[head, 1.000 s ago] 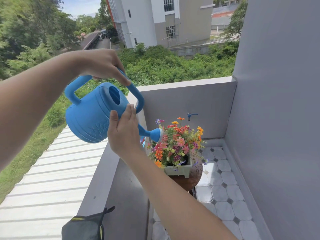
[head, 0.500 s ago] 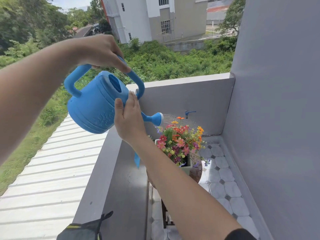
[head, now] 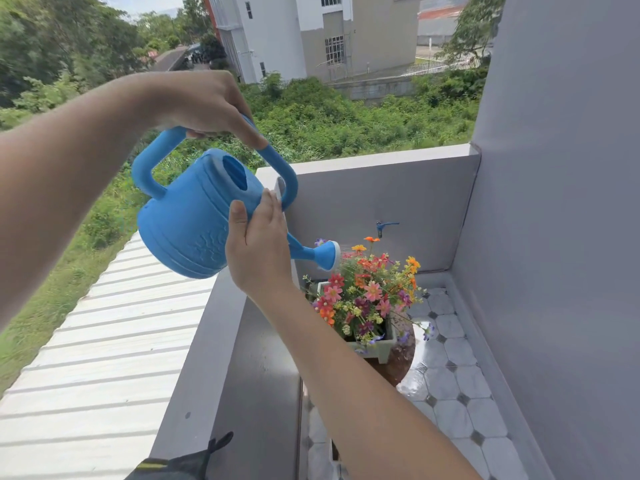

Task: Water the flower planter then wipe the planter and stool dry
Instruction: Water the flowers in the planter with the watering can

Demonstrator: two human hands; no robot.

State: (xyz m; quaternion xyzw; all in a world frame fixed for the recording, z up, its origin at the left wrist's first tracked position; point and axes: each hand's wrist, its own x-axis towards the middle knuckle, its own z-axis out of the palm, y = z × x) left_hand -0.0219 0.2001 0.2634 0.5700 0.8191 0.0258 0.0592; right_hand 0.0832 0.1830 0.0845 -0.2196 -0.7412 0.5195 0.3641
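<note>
Blue plastic, the watering can point(head: 194, 220) hung tilted toward three o'clock, its rose point(head: 329, 254) just above the flowers point(head: 370, 292). At eleven o'clock in the head view, the left hand point(head: 204, 102) had its fingers curled round the arched handle. The right hand point(head: 258, 251) lay flat against the can's side, fingers straight, gripping nothing. At five o'clock from centre, the pale green planter point(head: 377, 348) sat on a round brown stool point(head: 401, 358), with wet tiled floor point(head: 450, 375) gleaming at its three o'clock side.

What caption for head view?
Left hand holds blue plastic watering can by handle, right hand steadies it over pale-green flower planter.
</note>
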